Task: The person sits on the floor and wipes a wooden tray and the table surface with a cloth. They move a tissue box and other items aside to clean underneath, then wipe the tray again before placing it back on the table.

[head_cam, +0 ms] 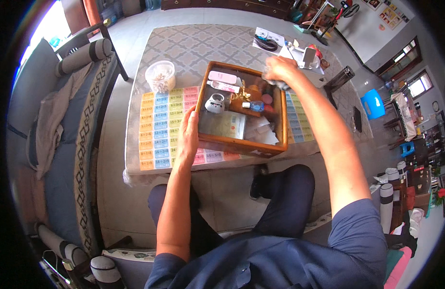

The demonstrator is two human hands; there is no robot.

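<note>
A wooden drawer-like box (283, 123) rests on the table near its front edge. My left hand (188, 139) grips its left side, thumb along the rim. At the far right corner, my right hand (280, 68) holds a crumpled greyish cloth (275, 81) against the rim; the fingers partly hide it. Inside the box lie a pink case (222, 77), a white tube (225, 87), a small white device (215, 104) and a gold-coloured ornament (243, 94). A small blue bottle (257, 106), a booklet (222, 123) bearing print, and loose papers (264, 133) lie there too.
A clear plastic tub (160, 77) of small pale pieces stands left of the box on the patterned tablecloth (193, 43). A printed arithmetic chart (161, 126) lies under the box. Beyond are a black coiled cable (266, 43) and a phone (309, 57). A sofa (59, 137) stands at left.
</note>
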